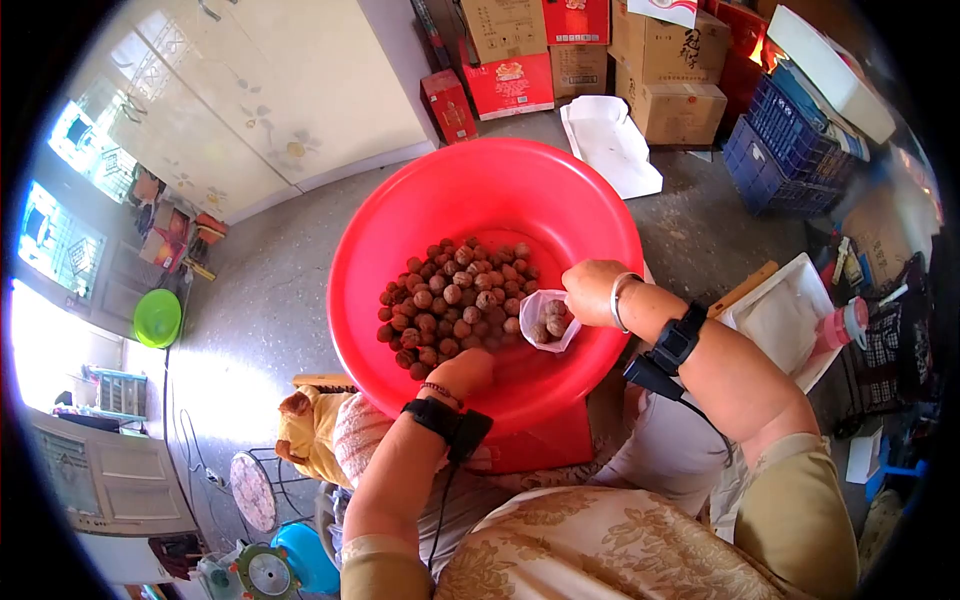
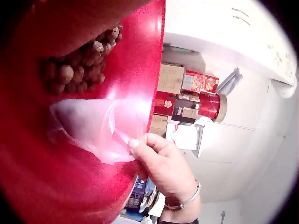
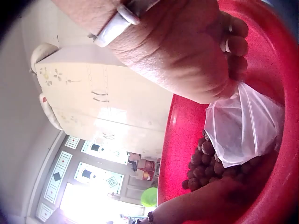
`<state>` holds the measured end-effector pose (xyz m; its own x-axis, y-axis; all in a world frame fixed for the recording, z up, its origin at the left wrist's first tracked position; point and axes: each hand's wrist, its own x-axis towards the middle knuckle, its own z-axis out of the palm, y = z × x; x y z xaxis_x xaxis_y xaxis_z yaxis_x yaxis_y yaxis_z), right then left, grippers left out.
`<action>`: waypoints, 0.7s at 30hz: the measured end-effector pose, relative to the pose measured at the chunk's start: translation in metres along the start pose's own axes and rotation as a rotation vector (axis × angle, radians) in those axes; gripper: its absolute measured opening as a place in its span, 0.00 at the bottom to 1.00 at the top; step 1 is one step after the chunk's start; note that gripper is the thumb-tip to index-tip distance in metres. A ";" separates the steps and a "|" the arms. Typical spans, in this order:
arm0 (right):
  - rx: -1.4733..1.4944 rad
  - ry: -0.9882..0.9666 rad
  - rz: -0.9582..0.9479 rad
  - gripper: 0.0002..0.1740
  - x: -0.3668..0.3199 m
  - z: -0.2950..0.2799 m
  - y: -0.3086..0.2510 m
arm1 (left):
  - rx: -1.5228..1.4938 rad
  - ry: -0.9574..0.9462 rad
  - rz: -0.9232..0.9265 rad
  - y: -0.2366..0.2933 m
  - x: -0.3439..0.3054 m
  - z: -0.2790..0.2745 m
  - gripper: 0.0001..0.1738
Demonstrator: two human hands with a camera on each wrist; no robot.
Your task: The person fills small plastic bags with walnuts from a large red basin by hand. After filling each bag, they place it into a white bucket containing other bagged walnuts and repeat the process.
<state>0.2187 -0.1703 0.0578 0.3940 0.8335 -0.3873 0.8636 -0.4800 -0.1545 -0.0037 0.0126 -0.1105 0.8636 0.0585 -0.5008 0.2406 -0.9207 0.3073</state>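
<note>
Bag [image 1: 548, 320]: thin limp film, light, slippery, sagging with a few walnuts [image 1: 455, 300] inside, so best gripped at the mouth rim. My right hand [image 1: 592, 292] pinches that rim, fingers curled, near the basin's [image 1: 480, 190] right edge. My left hand [image 1: 462, 375] is by the pile's near edge, just left of the bag. Can't tell its grip.

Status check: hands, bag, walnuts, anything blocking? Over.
Right hand pinches the plastic bag open, a few walnuts inside. Left hand at the walnut pile in the red basin, grip hidden. Nothing in the way.
</note>
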 end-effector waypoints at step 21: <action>0.050 0.000 -0.050 0.12 -0.006 -0.003 0.003 | -0.944 0.824 0.090 0.094 -0.027 -0.084 0.22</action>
<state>0.2201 -0.1759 0.0629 0.3510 0.8566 -0.3782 0.8652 -0.4511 -0.2190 0.0330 -0.0433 -0.0006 0.8313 0.5465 0.1012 0.0948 -0.3188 0.9431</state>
